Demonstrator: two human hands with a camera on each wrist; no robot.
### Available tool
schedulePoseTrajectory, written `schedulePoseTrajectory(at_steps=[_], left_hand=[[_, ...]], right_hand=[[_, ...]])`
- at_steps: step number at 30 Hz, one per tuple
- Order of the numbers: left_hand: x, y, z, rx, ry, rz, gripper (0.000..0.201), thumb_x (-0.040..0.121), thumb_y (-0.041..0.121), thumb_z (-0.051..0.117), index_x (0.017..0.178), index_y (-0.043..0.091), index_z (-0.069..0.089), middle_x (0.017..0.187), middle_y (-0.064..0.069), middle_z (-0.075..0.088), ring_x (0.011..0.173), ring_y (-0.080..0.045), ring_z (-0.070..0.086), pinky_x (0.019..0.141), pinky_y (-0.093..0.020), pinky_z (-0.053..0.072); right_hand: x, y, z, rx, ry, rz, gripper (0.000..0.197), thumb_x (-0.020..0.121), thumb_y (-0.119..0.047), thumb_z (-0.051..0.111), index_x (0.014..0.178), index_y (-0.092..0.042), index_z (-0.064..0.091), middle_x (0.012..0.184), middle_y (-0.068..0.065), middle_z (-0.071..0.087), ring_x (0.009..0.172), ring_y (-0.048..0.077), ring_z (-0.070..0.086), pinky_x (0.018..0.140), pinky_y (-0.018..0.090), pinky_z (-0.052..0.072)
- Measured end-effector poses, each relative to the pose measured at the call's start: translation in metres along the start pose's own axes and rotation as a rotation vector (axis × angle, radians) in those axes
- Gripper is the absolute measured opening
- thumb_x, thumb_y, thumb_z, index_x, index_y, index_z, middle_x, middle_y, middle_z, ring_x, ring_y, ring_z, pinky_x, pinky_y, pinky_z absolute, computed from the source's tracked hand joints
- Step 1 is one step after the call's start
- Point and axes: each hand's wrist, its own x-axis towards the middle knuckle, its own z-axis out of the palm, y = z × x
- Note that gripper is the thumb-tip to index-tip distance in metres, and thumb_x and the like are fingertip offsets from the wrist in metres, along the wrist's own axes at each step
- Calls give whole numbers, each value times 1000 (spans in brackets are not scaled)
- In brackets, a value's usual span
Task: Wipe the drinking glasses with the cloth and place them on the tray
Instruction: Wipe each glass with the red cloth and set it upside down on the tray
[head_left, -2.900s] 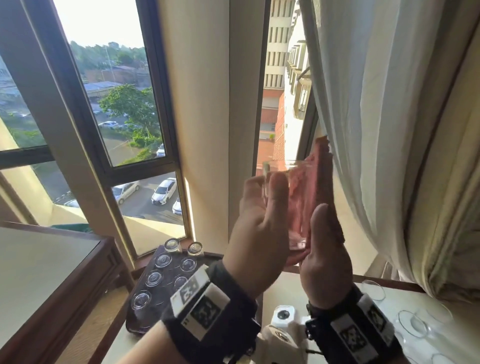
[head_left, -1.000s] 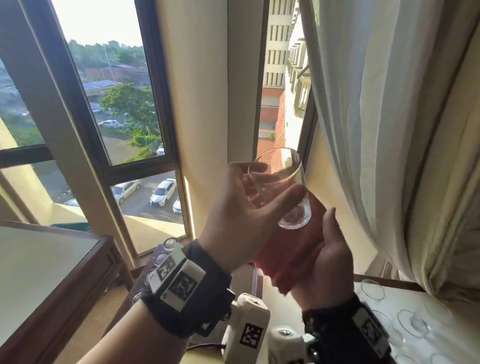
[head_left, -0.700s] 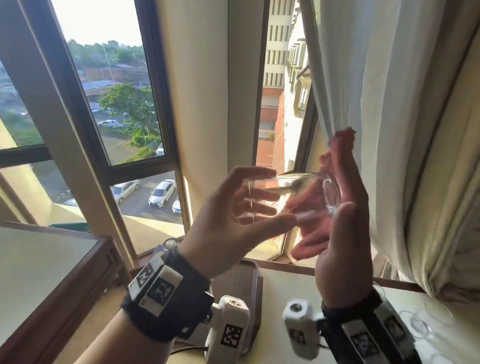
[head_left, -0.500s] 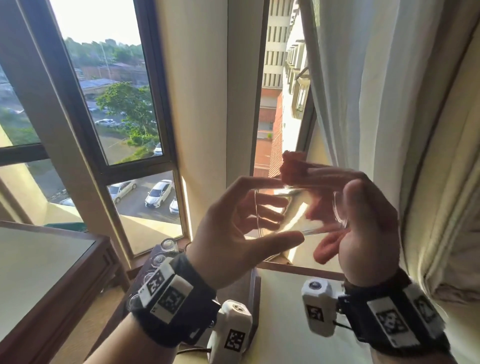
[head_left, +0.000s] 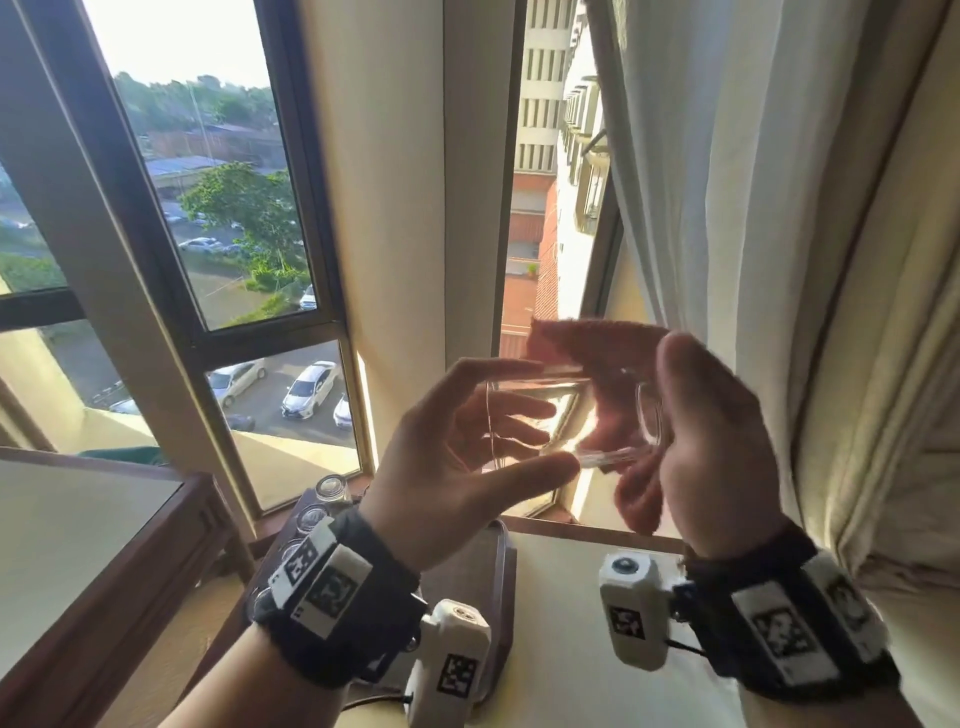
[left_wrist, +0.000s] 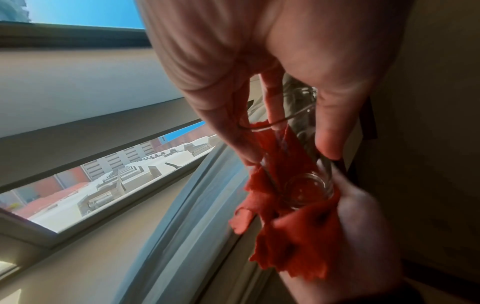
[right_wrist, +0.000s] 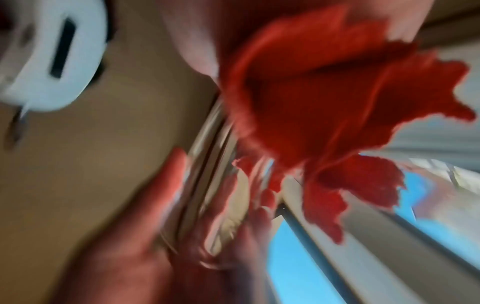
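Item: clear drinking glass (head_left: 561, 415), lying on its side in mid-air at frame centre of the head view, before the window (head_left: 244, 208). Left hand (head_left: 467, 467): thumb and fingers curled round the rim end. Right hand (head_left: 706, 457): cupped over the base end, gripping the red cloth (head_left: 597, 358) draped around the glass. Tray (head_left: 498, 597): lower centre, on the counter (head_left: 561, 649), carrying further glasses (head_left: 332, 488).

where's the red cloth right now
In the head view the cloth is up in front of the window, held by the right hand against the base of the glass, right of centre.
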Motion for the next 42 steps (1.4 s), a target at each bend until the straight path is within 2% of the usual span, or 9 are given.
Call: schedulePoseTrajectory(at_steps=[4, 8, 12, 15, 19, 26, 31, 37, 42], left_hand=[[8, -1, 1, -102, 92, 10, 65, 73, 23, 90, 131, 20, 61, 113, -15, 77, 98, -30, 78, 85, -39, 63], [16, 1, -6, 5, 128, -17, 72, 68, 46, 95, 130, 30, 63, 112, -2, 80, 101, -23, 79, 87, -44, 65], [8, -1, -5, 55, 24, -27, 66, 69, 38, 93, 129, 31, 65, 112, -2, 79, 98, -25, 78, 87, -42, 65], [4, -3, -1, -52, -33, -35, 64, 71, 23, 93, 129, 23, 64, 114, -12, 77, 99, -31, 77, 86, -40, 63], [8, -10, 12, -242, 51, -65, 77, 66, 33, 100, 126, 14, 55, 116, -18, 76, 102, -36, 77, 84, -44, 63], [21, -4, 21, 208, 173, -184, 69, 63, 65, 87, 118, 32, 63, 113, 11, 73, 98, -6, 74, 81, -23, 63], [29, -11, 20, -113, 36, -432, 57, 81, 56, 82, 112, 9, 76, 112, -11, 78, 104, -25, 76, 99, -47, 61], [31, -7, 18, -502, 64, -540, 42, 93, 39, 78, 122, 9, 71, 120, -13, 77, 103, -25, 77, 99, -41, 60], [37, 0, 20, -452, 35, -453, 59, 87, 44, 74, 130, 5, 67, 127, -23, 72, 113, -30, 74, 110, -46, 54]], right_hand=[[-20, 8, 10, 248, 64, 314, 54, 91, -69, 43, 107, -27, 74, 96, 14, 77, 90, 40, 74, 89, 64, 56], [-31, 24, 30, -37, -63, -16, 74, 95, -70, 32, 148, -21, 44, 96, -2, 76, 92, 13, 74, 83, 23, 58], [-3, 7, 9, -148, -85, -219, 41, 106, -40, 37, 137, -25, 61, 125, 3, 69, 114, 12, 67, 95, 28, 55], [7, -1, -7, 116, -55, 149, 51, 98, -62, 46, 112, -22, 74, 93, 32, 68, 58, 42, 63, 52, 50, 56], [-11, 18, 7, 435, -65, 316, 74, 90, -66, 48, 136, -10, 57, 123, 35, 62, 105, 60, 62, 92, 78, 43], [-26, 32, 18, 192, -34, 211, 90, 65, -93, 54, 134, -35, 53, 110, 4, 74, 96, 26, 74, 79, 41, 63], [-31, 42, 23, -145, -170, -91, 55, 103, -49, 44, 154, -28, 38, 146, 9, 53, 109, 43, 63, 93, 58, 55], [-40, 60, 24, -541, -98, -359, 59, 102, -9, 45, 156, 3, 24, 168, 12, 16, 156, 32, 15, 126, 52, 18], [-41, 70, 26, -728, -116, -406, 61, 100, -11, 54, 156, -8, 31, 165, 9, 29, 154, 32, 22, 121, 61, 25]])
